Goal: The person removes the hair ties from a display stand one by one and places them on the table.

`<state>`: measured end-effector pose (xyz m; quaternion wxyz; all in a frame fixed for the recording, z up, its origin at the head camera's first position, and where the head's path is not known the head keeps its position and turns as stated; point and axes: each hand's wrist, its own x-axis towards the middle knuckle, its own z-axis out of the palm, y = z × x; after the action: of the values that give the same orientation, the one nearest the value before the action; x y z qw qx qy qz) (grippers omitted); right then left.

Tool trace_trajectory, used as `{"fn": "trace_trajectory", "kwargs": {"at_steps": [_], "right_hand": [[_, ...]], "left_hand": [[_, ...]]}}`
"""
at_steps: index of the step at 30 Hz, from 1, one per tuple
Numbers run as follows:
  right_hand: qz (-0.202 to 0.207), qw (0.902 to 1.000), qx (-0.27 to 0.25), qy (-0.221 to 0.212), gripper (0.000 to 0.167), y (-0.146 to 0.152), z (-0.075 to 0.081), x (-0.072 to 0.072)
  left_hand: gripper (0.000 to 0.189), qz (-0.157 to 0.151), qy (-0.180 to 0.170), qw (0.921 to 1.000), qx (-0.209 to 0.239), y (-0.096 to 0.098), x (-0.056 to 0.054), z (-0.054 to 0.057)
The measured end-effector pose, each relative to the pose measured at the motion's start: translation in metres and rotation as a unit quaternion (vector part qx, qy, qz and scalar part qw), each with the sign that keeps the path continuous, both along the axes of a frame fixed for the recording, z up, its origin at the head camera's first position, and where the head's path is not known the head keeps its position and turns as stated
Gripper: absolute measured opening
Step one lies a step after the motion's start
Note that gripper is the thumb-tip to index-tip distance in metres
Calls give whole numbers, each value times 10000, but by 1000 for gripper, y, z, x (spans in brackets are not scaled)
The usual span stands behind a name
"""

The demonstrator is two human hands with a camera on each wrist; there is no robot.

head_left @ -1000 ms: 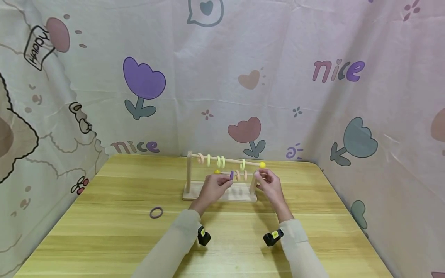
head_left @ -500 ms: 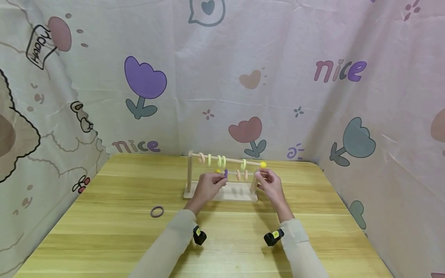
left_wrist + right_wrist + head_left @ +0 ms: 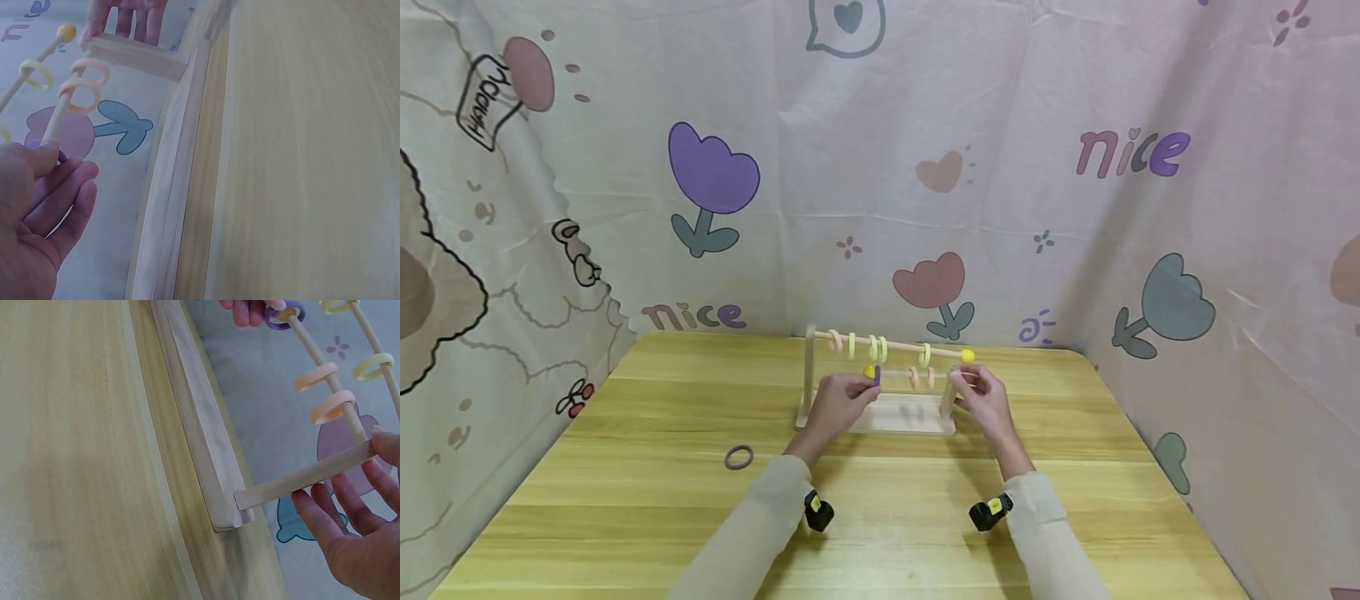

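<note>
My left hand (image 3: 835,404) pinches a purple ring (image 3: 877,377) between thumb and fingers. The ring is around the lower rod (image 3: 344,403) of a wooden rack, right by the yellow ball (image 3: 868,371) at that rod's left end. Two peach rings (image 3: 333,407) hang farther right on the same rod. At the rack's right side, my right hand (image 3: 987,404) grips the top of the short post (image 3: 306,475), thumb on one side and fingers on the other. The left wrist view shows part of the purple ring hidden behind my thumb.
Above and behind runs the upper rod (image 3: 902,346), bearing a peach ring and several yellow-green rings, with a yellow ball (image 3: 967,357) at its right end. A tall post (image 3: 808,375) supports it on the left. One dull purple ring (image 3: 727,461) lies on the wooden table (image 3: 625,500).
My left hand has slid the purple ring leftward along the lower rod, away from the peach rings and up to the yellow ball. My right hand has stayed at the short post.
</note>
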<state>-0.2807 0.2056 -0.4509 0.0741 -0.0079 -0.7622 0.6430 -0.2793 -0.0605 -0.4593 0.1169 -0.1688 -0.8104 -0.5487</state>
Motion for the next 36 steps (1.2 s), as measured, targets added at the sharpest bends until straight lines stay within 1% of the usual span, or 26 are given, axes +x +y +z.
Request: {"fn": "trace_trajectory", "kwargs": {"at_steps": [10,18,23,27,29,36], "right_hand": [[-60,10000,41,-14,38,0,-2,-1],[14,10000,80,53,42,1,-3,0],[24,9999,84,69,43,1,-3,0],[-2,10000,-11,42,40,0,-2,0],[-12,10000,-27,34,40,0,-2,0],[-19,10000,-38,32,40,0,-1,0]], "left_hand": [[9,232,81,9997,20,-9,-1,-1],[9,330,-160,9992,157,-15,-1,2],[8,422,-148,9989,113,-19,-1,1],[7,397,-46,9992,57,-23,0,1],[8,371,-49,9993,25,-25,1,1],[8,292,-250,9992,-114,-34,6,4]]}}
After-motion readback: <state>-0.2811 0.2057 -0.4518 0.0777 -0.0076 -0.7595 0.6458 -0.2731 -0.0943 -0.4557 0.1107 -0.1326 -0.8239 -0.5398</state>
